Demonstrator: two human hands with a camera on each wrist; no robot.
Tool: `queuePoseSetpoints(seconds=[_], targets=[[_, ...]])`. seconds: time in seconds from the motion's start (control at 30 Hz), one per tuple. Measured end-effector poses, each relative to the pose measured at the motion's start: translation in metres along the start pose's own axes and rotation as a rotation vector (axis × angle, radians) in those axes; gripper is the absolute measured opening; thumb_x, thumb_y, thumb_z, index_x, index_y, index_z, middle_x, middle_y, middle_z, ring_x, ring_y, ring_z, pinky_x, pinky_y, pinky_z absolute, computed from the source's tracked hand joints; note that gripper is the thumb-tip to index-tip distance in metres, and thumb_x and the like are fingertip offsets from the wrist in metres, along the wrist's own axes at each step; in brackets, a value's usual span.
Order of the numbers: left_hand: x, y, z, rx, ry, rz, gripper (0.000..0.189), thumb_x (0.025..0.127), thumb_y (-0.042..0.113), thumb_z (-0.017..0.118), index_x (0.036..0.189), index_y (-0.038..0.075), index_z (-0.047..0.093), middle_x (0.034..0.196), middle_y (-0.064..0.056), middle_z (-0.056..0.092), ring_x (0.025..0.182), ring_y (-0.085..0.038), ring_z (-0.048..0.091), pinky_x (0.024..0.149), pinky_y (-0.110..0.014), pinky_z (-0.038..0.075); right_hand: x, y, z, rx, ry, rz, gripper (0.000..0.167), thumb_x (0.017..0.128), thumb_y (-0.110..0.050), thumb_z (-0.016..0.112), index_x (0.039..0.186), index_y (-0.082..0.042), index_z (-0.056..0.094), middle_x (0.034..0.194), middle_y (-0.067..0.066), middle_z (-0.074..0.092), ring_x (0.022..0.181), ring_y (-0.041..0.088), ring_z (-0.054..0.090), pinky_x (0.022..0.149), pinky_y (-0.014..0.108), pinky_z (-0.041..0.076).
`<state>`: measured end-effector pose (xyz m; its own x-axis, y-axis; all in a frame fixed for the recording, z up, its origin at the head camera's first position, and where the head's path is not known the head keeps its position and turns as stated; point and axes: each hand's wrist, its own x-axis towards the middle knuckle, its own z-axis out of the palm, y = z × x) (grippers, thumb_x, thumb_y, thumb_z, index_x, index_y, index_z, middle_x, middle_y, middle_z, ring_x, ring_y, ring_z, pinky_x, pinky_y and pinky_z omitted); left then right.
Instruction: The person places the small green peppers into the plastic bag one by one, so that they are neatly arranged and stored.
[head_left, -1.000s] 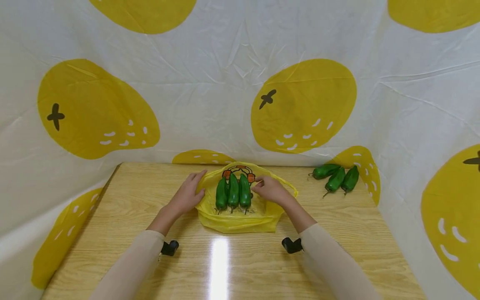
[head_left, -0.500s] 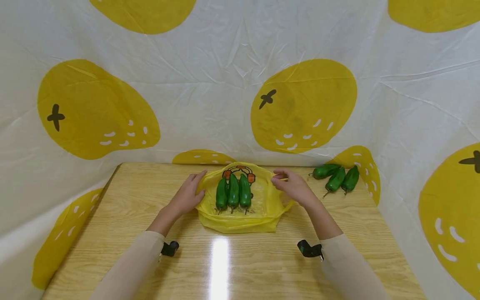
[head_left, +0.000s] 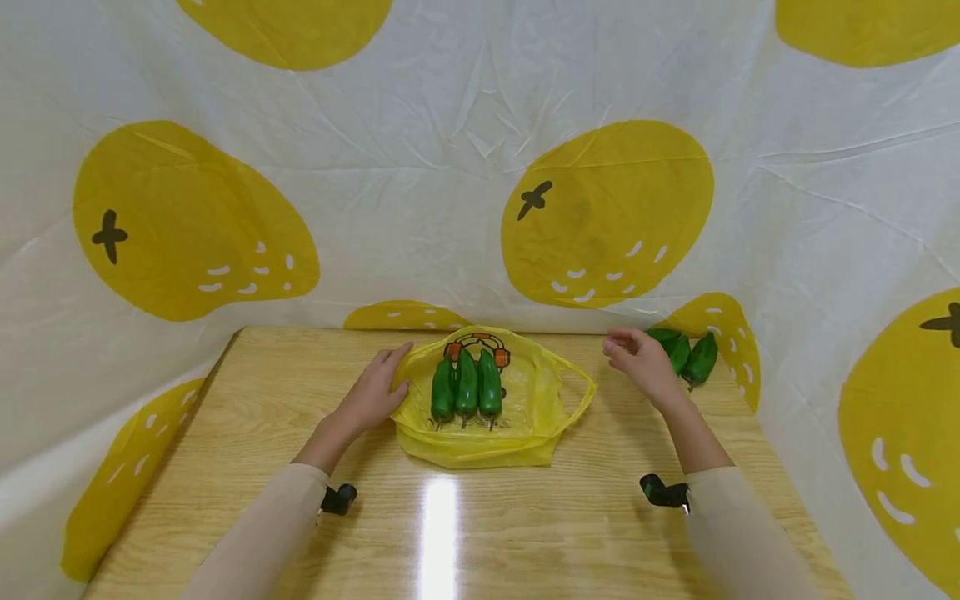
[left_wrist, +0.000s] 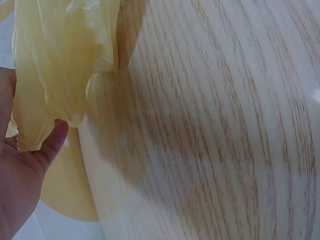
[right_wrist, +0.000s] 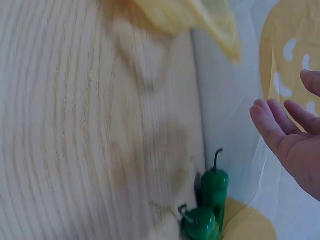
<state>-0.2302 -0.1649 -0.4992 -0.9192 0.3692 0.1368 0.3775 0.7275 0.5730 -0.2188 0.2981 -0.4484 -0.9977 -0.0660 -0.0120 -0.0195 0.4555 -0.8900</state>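
Note:
A yellow plastic bag [head_left: 510, 452] lies on the wooden table with its mouth spread, an orange-and-black print showing inside. Three green peppers [head_left: 467, 387] lie side by side in it, stems toward the person. My left hand [head_left: 373, 390] holds the bag's left edge; in the left wrist view, the yellow film [left_wrist: 55, 75] passes between thumb and fingers. Holding nothing, my right hand [head_left: 643, 367] hovers right of the bag, fingers loosely bent, close to three more green peppers [head_left: 702, 360] and partly covering them. Two peppers [right_wrist: 215, 187] show below that hand in the right wrist view.
A white cloth [head_left: 420, 233] printed with big yellow fruit hangs behind and along both sides of the wooden table [head_left: 517, 533]. The bag's looped handle [head_left: 588, 400] sticks out to its right.
My right hand has moved right, out from over the peppers in the bag, past its right edge and toward the loose peppers. The left hand keeps its place on the bag.

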Motion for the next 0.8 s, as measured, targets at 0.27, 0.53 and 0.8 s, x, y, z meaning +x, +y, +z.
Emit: queuePoseSetpoints(seconds=[0.27,0.53,0.8], targets=[[0.0,0.0,-0.001,-0.002,0.0,-0.003,0.068,0.1,0.009,0.063,0.162,0.009,0.033,0.148,-0.026,0.047,0.135,-0.043,0.051,0.11,-0.059,0.045,0.016,0.013,-0.031,-0.199,0.07,0.028,0.068,0.109,-0.047,0.046,0.157,0.0,0.039,0.152,0.028,0.048,0.137,0.047,0.047,0.106,0.056,0.048],[0.0,0.0,0.001,0.004,0.006,0.001,0.068,0.1,0.009,0.064,0.161,0.009,0.034,0.147,-0.026,0.048,0.134,-0.043,0.052,0.11,-0.059,0.046,0.031,0.037,-0.048,-0.242,0.074,0.108,0.069,0.11,-0.044,0.044,0.16,0.001,0.03,0.159,0.031,0.038,0.146,0.051,0.035,0.114,0.067,0.034],[0.002,-0.001,0.001,0.006,-0.004,-0.001,0.068,0.099,0.009,0.064,0.161,0.009,0.034,0.148,-0.026,0.047,0.135,-0.043,0.051,0.111,-0.059,0.045,0.04,0.053,-0.053,-0.332,0.039,0.148,0.073,0.11,-0.045,0.042,0.163,0.001,0.022,0.163,0.031,0.029,0.148,0.052,0.029,0.115,0.068,0.032]])
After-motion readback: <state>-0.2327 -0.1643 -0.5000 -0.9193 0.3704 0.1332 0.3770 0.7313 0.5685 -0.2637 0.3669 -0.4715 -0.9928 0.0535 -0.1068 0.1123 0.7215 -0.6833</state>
